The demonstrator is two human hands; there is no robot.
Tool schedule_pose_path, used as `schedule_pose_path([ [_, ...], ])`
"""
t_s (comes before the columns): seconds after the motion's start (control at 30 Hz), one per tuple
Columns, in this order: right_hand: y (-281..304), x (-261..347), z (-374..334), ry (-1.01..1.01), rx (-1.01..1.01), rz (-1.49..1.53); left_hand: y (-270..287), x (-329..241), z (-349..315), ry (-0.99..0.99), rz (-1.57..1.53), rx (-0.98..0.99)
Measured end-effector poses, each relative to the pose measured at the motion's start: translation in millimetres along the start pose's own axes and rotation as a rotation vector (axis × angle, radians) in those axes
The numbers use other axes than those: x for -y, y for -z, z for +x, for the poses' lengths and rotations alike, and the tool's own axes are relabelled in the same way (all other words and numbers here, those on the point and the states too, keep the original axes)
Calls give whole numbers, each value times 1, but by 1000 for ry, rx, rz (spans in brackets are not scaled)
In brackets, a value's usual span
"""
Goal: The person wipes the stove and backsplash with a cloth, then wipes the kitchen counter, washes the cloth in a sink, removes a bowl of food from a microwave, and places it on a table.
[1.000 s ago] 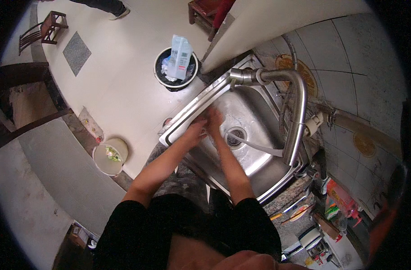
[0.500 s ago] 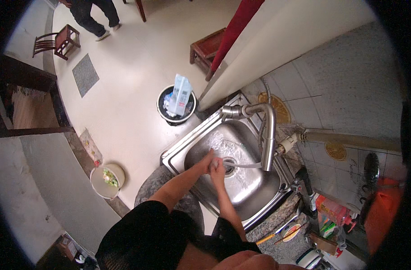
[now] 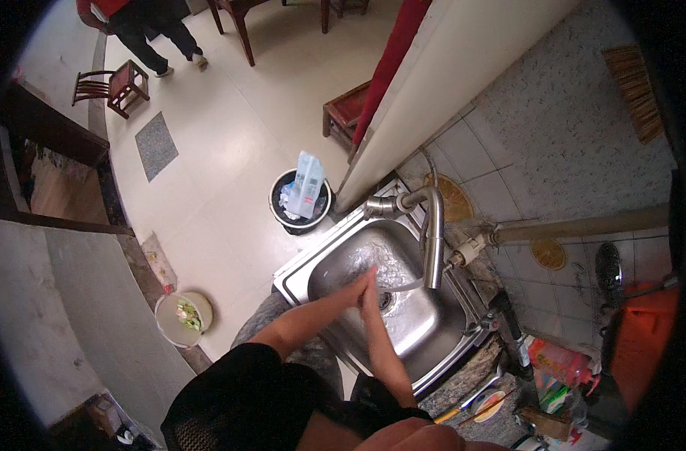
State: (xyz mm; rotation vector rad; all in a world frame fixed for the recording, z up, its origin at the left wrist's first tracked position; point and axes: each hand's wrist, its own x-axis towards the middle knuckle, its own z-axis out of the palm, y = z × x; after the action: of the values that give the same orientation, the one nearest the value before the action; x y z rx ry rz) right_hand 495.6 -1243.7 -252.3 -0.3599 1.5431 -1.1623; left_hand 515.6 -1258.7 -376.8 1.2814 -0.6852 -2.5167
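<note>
The left hand (image 3: 358, 291) and right hand (image 3: 371, 286) of a person in black sleeves (image 3: 226, 398) press together over a steel sink (image 3: 425, 327), fingers pointing away from the body, in the head view; whether anything lies between the palms cannot be told. Water (image 3: 404, 287) slants from a curved faucet (image 3: 434, 259), on the right, to the hands near the drain (image 3: 386, 302), and ripples spread across the far part of the basin. Splashing looks the likeliest trouble: fingers lifted or turned in the stream could throw water over the left rim onto the pale floor (image 3: 230, 165), leaving the smooth footing slick. Drops could also reach the lined bin (image 3: 274, 203) standing just beyond the sink's corner. Should the arms dip lower, the sleeves might get wet. On the speckled surface (image 3: 452, 396) at right, a long utensil with a yellow handle (image 3: 448, 415) lies near the right forearm, where an elbow swung outward could knock it.
</note>
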Motion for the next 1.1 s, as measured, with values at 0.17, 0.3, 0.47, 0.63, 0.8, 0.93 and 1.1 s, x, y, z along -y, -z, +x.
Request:
schedule_pose_path([
  [0.17, -10, -4, -3, 203, -26, -241, 39, 21, 18, -763, 1134, 131],
  [0.3, 60, -53, 45, -106, -56, -440, 36, 24, 23, -667, 1232, 131],
  [0.47, 74, -57, 37, -536, 291, 699, 79, 81, 74, -682, 656, 343],
  [0.63, 70, -59, 42, 61, -115, -92, 30, 6, -32, -229, 318, 35],
  [0.8, 40, -59, 18, 501, -133, -738, 15, -19, -19, 460, -643, 46],
  [0.93, 17, -24, -26, 537, -40, -796, 28, -8, -16, 442, -760, 20],
  [1.1, 10, -45, -9, 660, -44, -840, 19, 3, -13, 384, -602, 20],
])
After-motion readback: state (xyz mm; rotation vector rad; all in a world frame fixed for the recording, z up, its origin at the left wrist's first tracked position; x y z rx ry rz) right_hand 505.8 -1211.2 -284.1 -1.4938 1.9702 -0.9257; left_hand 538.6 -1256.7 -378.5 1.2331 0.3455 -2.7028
